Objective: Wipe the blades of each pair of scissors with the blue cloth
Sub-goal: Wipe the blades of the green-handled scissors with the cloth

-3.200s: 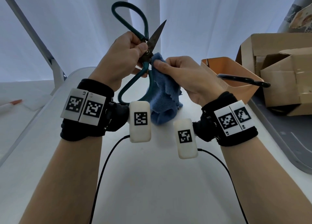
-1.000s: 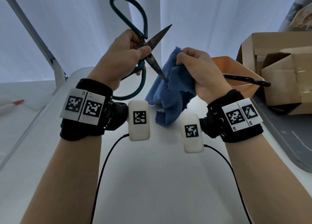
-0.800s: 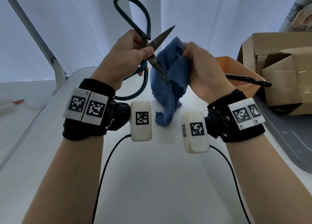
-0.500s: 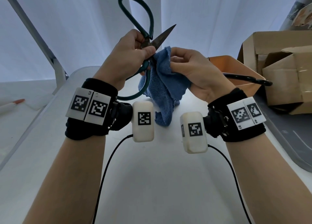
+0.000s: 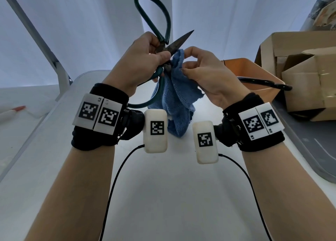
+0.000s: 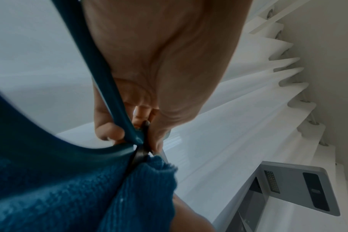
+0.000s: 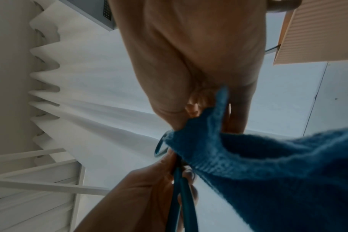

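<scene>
Nearest, both forearms reach out over the white table (image 5: pixel 163 195), each wrist strapped with a black band and marker tags. Just beyond them the blue cloth (image 5: pixel 179 102) hangs down, its lower end almost at the table top. The right hand (image 5: pixel 205 73) holds the cloth's upper part, thumb and fingertips pinching the fabric right at the pivot of the green-handled scissors (image 5: pixel 160 46), where the cloth bunches against the lower blade. The left hand (image 5: pixel 140 62) grips those scissors at the pivot, fingers curled round the handle shanks and thumb pressed on the joint. The blades stand apart; the upper one points up and to the right, bare, while one handle loop rises above the hand and the other curves down behind the cloth. Farther, at the table's right edge, an orange bin (image 5: pixel 254 79) holds black-handled scissors (image 5: pixel 263 82) lying across its rim. Beyond it, cardboard boxes (image 5: pixel 300 68).
</scene>
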A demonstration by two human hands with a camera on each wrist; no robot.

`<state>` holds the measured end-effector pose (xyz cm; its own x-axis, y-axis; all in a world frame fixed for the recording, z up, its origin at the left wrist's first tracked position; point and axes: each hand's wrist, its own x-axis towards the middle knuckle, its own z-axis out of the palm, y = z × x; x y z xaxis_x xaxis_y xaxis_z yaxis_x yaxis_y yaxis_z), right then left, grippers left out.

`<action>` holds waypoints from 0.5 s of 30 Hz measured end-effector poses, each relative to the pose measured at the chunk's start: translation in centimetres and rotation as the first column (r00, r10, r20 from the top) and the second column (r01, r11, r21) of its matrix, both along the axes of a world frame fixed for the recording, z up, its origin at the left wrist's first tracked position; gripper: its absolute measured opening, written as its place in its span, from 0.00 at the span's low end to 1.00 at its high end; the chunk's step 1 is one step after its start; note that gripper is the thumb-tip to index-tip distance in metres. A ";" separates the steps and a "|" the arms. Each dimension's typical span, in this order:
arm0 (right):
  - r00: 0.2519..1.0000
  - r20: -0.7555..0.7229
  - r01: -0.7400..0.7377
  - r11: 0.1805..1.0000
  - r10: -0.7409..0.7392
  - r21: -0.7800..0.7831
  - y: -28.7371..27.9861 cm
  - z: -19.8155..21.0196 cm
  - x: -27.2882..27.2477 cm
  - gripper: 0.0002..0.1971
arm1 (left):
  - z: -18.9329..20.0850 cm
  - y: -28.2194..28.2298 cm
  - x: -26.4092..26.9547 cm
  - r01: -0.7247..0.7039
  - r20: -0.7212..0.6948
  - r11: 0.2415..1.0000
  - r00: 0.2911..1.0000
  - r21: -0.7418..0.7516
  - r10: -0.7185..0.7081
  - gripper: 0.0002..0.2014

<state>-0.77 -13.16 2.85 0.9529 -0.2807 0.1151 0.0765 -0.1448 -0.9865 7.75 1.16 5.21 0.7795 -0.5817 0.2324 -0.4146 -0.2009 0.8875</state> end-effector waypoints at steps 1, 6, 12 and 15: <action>1.000 0.001 0.003 1.000 -0.003 -0.004 0.0 0.0 0.0 0.10 | 0.0 0.0 0.0 0.000 0.001 1.000 1.000 0.002 0.000 0.06; 1.000 0.020 0.009 1.000 -0.009 -0.019 0.1 0.0 0.1 0.11 | 0.0 -0.2 -0.2 0.001 0.007 1.000 1.000 0.012 -0.001 0.05; 0.992 0.099 0.065 0.995 -0.073 0.080 0.7 0.0 0.1 0.14 | 0.2 -0.2 -0.3 0.020 -0.019 1.000 1.000 -0.014 -0.020 0.04; 0.990 0.118 0.071 0.992 -0.083 0.105 0.7 -0.1 0.2 0.15 | 0.4 -0.2 -0.6 0.049 -0.036 0.999 0.998 -0.009 -0.049 0.03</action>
